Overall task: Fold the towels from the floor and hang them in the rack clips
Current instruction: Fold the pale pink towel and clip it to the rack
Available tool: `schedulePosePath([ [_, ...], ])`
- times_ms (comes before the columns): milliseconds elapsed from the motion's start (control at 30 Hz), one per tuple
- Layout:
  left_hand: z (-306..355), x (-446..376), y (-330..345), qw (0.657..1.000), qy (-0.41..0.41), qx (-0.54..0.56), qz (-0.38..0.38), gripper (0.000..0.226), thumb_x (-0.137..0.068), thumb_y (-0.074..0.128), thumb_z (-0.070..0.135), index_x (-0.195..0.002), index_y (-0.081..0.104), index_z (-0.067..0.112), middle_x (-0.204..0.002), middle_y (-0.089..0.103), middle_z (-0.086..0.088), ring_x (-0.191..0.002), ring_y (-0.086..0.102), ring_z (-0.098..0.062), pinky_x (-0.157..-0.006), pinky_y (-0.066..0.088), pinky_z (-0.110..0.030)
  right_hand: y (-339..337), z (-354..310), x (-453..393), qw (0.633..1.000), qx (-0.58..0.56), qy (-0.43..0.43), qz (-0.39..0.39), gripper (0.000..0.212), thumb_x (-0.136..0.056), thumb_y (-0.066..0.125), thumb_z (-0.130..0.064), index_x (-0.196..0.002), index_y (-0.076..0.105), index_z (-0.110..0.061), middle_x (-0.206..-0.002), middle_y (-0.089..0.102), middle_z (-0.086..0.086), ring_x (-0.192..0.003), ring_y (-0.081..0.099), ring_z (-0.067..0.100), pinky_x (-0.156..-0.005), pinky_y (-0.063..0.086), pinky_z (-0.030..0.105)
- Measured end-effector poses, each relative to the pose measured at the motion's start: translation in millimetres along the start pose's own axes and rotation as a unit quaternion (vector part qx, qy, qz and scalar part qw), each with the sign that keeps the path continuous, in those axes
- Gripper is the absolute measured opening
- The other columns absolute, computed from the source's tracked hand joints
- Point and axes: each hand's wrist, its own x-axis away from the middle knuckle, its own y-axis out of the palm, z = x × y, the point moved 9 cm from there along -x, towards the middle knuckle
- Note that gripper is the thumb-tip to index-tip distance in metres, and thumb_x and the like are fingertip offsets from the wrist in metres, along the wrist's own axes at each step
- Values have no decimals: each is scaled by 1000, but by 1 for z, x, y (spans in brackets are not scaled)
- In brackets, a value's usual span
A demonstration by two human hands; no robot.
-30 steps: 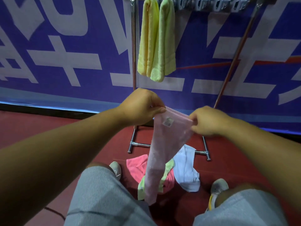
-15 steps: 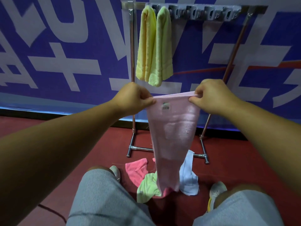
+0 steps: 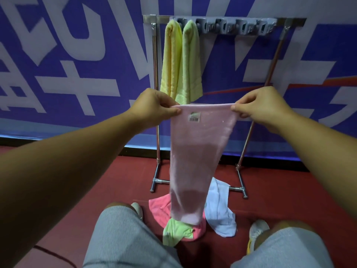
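We held the pale pink towel point(image 3: 201, 151) by its top corners, our left hand point(image 3: 154, 107) and right hand point(image 3: 264, 107) each pinched shut on the taut upper edge. Its long axis hung straight down toward the floor pile, a barcode label near the top left. The empty rack clips point(image 3: 239, 27) sat above and beyond our grip, nearer the right hand. The towel seemed already doubled lengthwise, though we couldn't be sure.
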Motion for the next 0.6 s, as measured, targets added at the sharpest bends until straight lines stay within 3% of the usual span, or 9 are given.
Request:
schedulePosePath([
  [67,1,-1,-4,999,-11,37,0,15,-80,79,27,-87,77,13,-68,71,1,-59,63,-2,-57,54,-22,0,-1,1,998,-69,4,-7,5,-82,77,-14,-80,74,-12,-80,73,7,-73,70,17,-63,57,23],
  [133,0,-1,-6,995,-19,94,-18,16,-81,79,24,-91,76,12,-71,72,-5,-66,65,-14,-71,62,-37,0,-2,1,993,-113,-6,-20,8,-84,75,-9,-79,70,-13,-77,70,9,-71,66,18,-65,58,27],
  [267,1,4,-4,984,-20,164,-60,5,-88,71,12,-87,66,14,-75,64,-12,-70,60,-22,-81,57,-51,9,0,4,987,-132,-17,-91,21,-88,65,0,-86,55,-18,-67,55,14,-53,51,15,-60,50,36],
  [400,7,9,6,987,-7,106,-117,7,-92,65,9,-86,65,13,-82,61,-16,-75,59,-26,-82,57,-54,21,-10,13,984,-92,-29,-147,27,-85,49,12,-79,61,-11,-71,57,11,-59,49,20,-51,44,22],
  [500,7,10,11,990,-1,25,-136,15,-94,62,9,-88,75,16,-91,70,-16,-82,66,-33,-80,59,-53,26,-12,16,981,-85,-15,-172,34,-80,43,14,-74,68,-7,-71,63,14,-66,53,27,-57,48,28],
  [600,4,9,14,987,-2,-65,-145,24,-95,59,9,-89,78,24,-87,72,2,-83,70,-29,-80,61,-37,28,-15,22,975,-91,-8,-203,43,-74,35,19,-81,72,0,-82,67,29,-70,58,32,-67,55,35],
])
